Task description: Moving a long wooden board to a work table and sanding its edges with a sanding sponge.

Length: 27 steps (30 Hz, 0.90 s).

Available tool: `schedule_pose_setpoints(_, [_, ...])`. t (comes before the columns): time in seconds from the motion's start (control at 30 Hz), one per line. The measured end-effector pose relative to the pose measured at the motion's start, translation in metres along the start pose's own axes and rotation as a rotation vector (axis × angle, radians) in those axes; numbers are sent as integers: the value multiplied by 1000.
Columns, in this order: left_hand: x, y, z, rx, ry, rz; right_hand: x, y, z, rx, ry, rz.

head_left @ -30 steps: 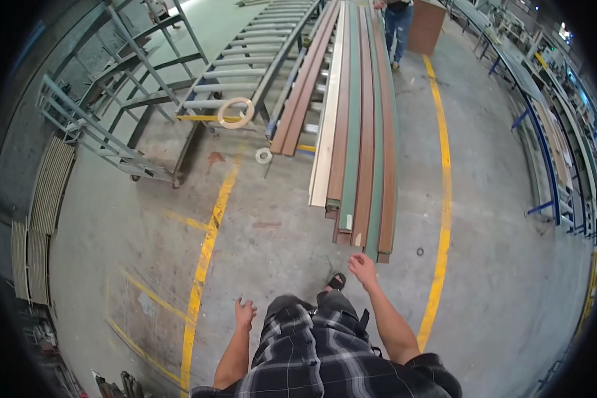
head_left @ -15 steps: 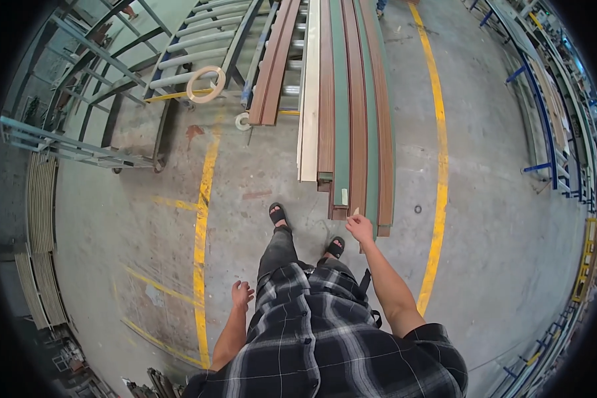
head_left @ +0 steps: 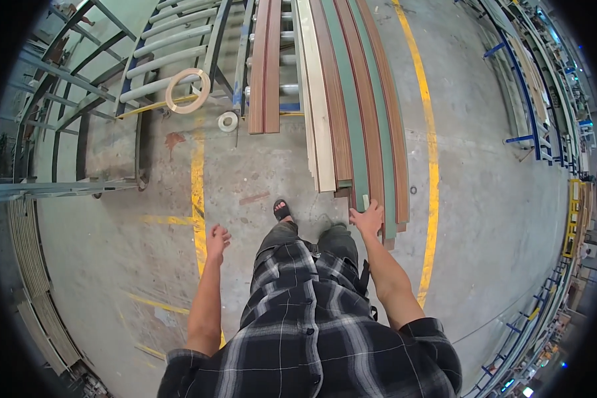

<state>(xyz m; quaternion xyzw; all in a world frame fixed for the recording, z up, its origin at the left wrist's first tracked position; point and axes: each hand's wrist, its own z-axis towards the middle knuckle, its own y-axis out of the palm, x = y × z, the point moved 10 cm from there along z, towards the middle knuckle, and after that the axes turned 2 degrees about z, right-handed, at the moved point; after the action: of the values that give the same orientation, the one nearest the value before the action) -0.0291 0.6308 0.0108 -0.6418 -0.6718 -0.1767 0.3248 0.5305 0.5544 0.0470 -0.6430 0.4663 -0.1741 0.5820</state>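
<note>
Long boards (head_left: 373, 119) with brown wood-look faces and green strips lie side by side, their near ends staggered in front of me. My right hand (head_left: 369, 217) is at the near end of one green-faced board (head_left: 355, 156). Its thumb and fingers spread across that end and grip it. Just above the fingers, a small pale label (head_left: 365, 199) sits on the green face. My left hand (head_left: 217, 243) hangs over the floor away from the boards, fingers loosely bent and apart, holding nothing.
Brown boards (head_left: 264, 86) rest on a roller conveyor (head_left: 288, 89). A pale coil of edging strip (head_left: 188, 91) leans at another conveyor, with a white roll (head_left: 227, 122) on the floor. A metal cart (head_left: 109, 149) stands left; blue-framed racks (head_left: 521, 139) stand right. Yellow floor lines (head_left: 434, 199) flank me.
My right hand has moved onto the board end; the pale piece it pinched no longer shows. My left hand has reached outward and forward. The view has shifted, with the boards appearing farther right.
</note>
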Motion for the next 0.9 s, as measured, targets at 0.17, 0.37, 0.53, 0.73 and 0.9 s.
schedule_pose_setpoints(0.17, [13, -15, 18, -6, -17, 57, -19, 14, 11, -1, -108, -182])
schedule_pose_setpoints(0.37, [-68, -24, 5, -31, -202, 172, -24, 8, 12, -19, -235, -142])
schedule_pose_setpoints(0.53, [-80, 7, -18, -40, -265, 159, 1, 7, 22, -49, -314, -33])
schedule_pose_setpoints(0.73, [-62, 35, -31, -21, -223, 82, 22, 17, 28, -348, -355, 431])
schedule_pose_setpoints(0.9, [-47, 48, -38, -1, -171, 45, 19, 36, 23, -579, -190, 601])
